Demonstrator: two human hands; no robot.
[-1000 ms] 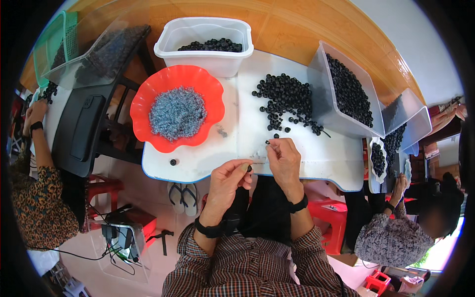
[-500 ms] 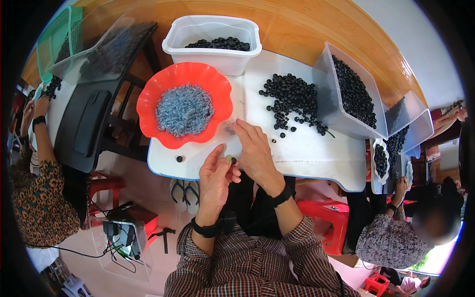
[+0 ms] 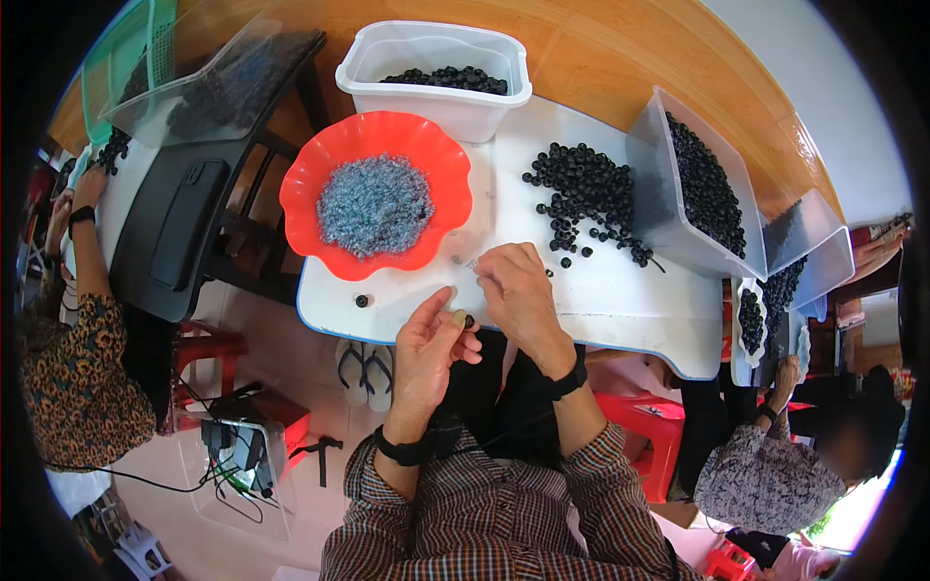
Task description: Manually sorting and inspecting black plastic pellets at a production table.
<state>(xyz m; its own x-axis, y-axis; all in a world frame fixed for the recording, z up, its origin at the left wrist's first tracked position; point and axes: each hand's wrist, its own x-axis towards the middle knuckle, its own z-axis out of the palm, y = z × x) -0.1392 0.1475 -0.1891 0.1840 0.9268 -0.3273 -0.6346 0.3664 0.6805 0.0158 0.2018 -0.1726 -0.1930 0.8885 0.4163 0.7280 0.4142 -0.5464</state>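
My left hand (image 3: pixel 433 344), at the table's near edge, pinches a small round black part (image 3: pixel 469 321) between thumb and fingers. To its upper right, my right hand (image 3: pixel 523 298) hovers low over the white table (image 3: pixel 620 320) with thumb and fingertips drawn together; whatever they hold is too small to make out. Tiny clear pieces (image 3: pixel 472 261) lie just beside those fingertips. A wavy-rimmed red bowl (image 3: pixel 302 198) holds a heap of small bluish-grey, shiny pieces (image 3: pixel 376 205). One loose black part (image 3: pixel 362 301) sits below the bowl. Many similar black parts (image 3: pixel 586 189) are spread across the table's right half.
Behind the bowl stands a white tub (image 3: pixel 436 102) of black parts. A clear bin (image 3: pixel 678 184), tipped on its side, spills black parts at right. People work at either side, one in a patterned sleeve (image 3: pixel 97 339). Red stools (image 3: pixel 644 436) stand below the table.
My right hand's fingers, stretched toward the table before, are now curled into a pinch. My left hand keeps the black part. The whole view has shifted slightly.
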